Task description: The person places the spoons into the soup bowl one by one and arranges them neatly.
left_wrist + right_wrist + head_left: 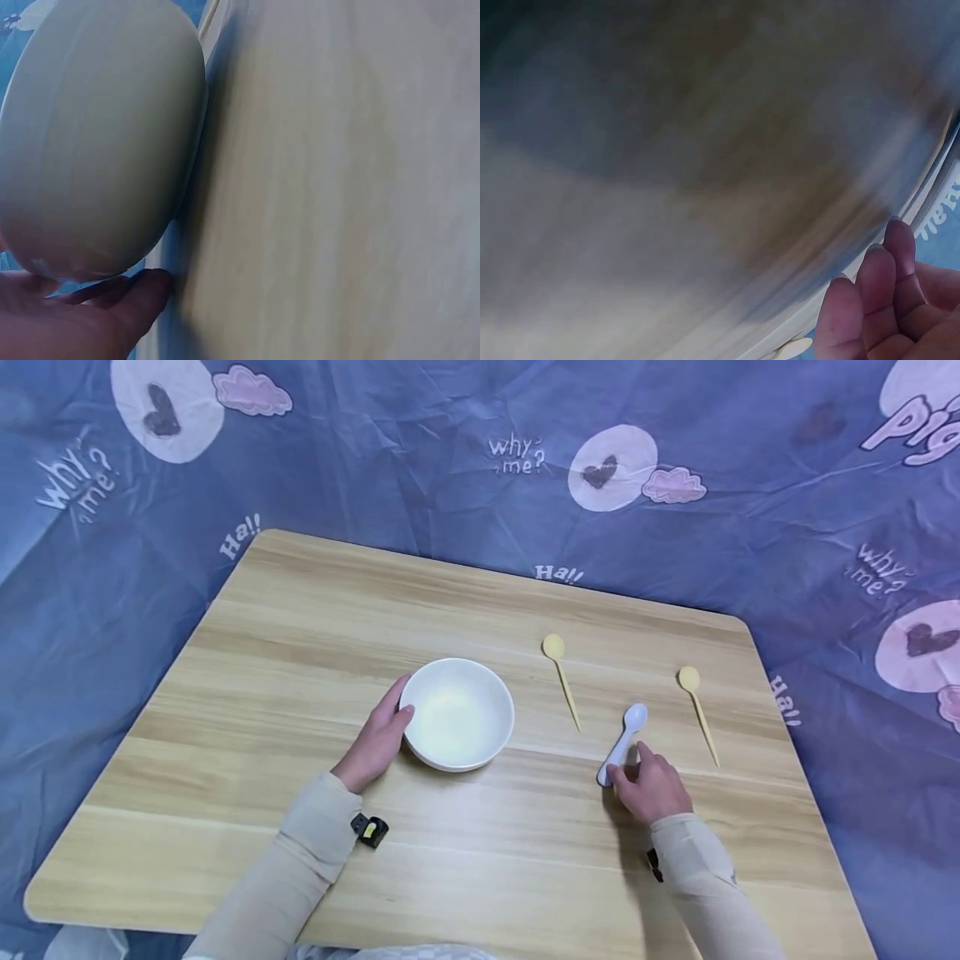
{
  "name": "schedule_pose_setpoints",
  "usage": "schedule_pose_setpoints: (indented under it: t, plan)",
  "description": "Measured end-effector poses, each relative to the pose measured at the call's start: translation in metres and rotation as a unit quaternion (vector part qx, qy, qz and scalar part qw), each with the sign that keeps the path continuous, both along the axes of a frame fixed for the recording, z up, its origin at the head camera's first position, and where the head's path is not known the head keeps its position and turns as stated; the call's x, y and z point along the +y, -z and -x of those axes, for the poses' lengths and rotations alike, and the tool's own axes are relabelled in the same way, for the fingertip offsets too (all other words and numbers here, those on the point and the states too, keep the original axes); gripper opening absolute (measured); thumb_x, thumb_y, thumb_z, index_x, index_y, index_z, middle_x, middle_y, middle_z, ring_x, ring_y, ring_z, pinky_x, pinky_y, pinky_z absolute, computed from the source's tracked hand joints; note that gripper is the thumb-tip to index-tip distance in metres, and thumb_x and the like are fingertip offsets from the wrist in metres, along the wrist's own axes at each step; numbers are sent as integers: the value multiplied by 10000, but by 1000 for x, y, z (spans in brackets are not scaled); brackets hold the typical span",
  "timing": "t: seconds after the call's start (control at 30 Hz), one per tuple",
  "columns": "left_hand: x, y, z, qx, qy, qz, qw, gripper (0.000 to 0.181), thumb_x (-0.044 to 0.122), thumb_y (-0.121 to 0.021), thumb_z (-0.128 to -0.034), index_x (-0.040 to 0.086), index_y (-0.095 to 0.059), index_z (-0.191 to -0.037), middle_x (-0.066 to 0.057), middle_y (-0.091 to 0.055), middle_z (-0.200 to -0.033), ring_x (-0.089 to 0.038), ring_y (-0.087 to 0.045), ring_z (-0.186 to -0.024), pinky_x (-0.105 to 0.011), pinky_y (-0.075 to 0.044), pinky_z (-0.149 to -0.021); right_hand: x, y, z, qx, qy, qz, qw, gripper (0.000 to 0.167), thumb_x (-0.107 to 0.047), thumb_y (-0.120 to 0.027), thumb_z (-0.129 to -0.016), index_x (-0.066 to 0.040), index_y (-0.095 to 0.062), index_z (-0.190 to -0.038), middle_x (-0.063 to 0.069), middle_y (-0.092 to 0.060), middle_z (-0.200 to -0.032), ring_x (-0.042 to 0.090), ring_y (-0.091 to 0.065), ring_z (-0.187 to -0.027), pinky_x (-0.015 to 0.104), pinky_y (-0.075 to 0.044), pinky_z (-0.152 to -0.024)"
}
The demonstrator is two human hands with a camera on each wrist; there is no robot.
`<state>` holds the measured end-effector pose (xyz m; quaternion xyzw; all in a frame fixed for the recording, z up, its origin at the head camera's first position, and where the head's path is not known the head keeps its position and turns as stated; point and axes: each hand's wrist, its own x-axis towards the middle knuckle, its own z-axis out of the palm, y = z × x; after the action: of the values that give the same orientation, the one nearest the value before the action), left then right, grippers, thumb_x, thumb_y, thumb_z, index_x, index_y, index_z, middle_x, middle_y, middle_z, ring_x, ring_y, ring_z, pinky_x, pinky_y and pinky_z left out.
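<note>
White round bowl (456, 714): uniform, unpatterned. Short pale lavender-blue spoon (622, 746): single colour. Two long-handled pale yellow spoons (564, 682) (701, 717): matching, plain. Light-brown wood-grain tabletop (300, 635): darker tan streaks. Blue creased cloth backdrop (420, 468): printed with white discs, dark hearts, pink clouds, white lettering. Long beige sleeves (281, 868) (708, 885): plain. Small black wrist device (381, 832): yellow patch.

A makeshift tabletop corner, curtained off; home or studio, I cannot tell. Blue cartoon-printed cloth (420, 468) hangs beyond and to either side of the left hand (375, 737) and right hand (654, 783), with a wood-grain table (262, 635) beneath both.
</note>
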<state>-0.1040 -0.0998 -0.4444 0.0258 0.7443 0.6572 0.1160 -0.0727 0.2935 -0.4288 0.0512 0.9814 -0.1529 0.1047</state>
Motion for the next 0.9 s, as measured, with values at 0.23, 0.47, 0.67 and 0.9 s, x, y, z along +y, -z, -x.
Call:
schedule_pose_setpoints:
  t: [0.23,0.47,0.67,0.9]
  plan:
    - [2,3,-3,-68,-263,-716,9971,516,129,-303,-1016,75,-162,-1509,-72,-141,-1574,-189,-112,-1445,-358,-116,-1194,-4,4,4,50,-69,153,9998,325,-316,-566,-892,-33,-513,-1042,67,-594,-749,200,-518,-639,296,-403,-523]
    - [3,6,-4,33,-291,-860,9959,506,124,-307,-1016,68,-184,-1504,-71,-164,-1569,-189,-137,-1441,-349,-147,-1188,-9,3,6,-79,101,55,9999,576,-260,-564,-858,39,-409,-1325,104,-641,-800,228,-572,-685,331,-442,-562]
    - [2,8,-3,32,-359,-1056,9938,497,129,-312,-1017,73,-205,-1499,-71,-179,-1565,-182,-153,-1438,-337,-172,-1182,-11,2,8,-63,150,-88,9998,595,-216,-547,-829,24,-389,-1350,175,-675,-936,296,-617,-775,421,-491,-625]
    - [3,7,-3,-40,-440,-1124,9927,498,125,-315,-1015,68,-208,-1498,-70,-187,-1563,-178,-164,-1435,-331,-181,-1180,-6,-10,8,14,254,34,9997,552,-212,-533,-864,3,-401,-1355,194,-679,-982,310,-634,-787,423,-498,-633]
